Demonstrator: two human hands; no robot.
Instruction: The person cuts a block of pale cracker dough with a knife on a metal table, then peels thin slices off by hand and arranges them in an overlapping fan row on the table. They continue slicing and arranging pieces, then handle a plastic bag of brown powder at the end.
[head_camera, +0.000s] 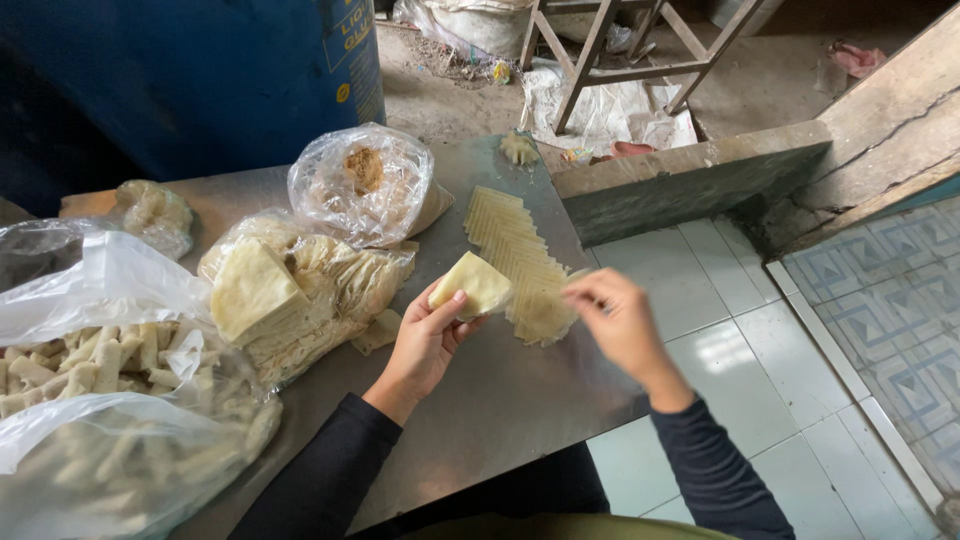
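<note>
Hands (430, 335) hold pale, perhaps folded wrapper (472, 283).

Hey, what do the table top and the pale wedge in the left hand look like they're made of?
Table top: likely sheet metal, dull grey with soft reflections. Wedge in the left hand: seemingly thin dough wrappers, matte pale yellow, like the overlapping row laid on the table.

Both hands raised, dark sleeves to the wrists.
Left hand (428, 335): palm up, fingers curled, thumb pressed over what lies on them. Right hand (618, 318): palm down, fingertips pinched together, just right of the left fingertips.
</note>
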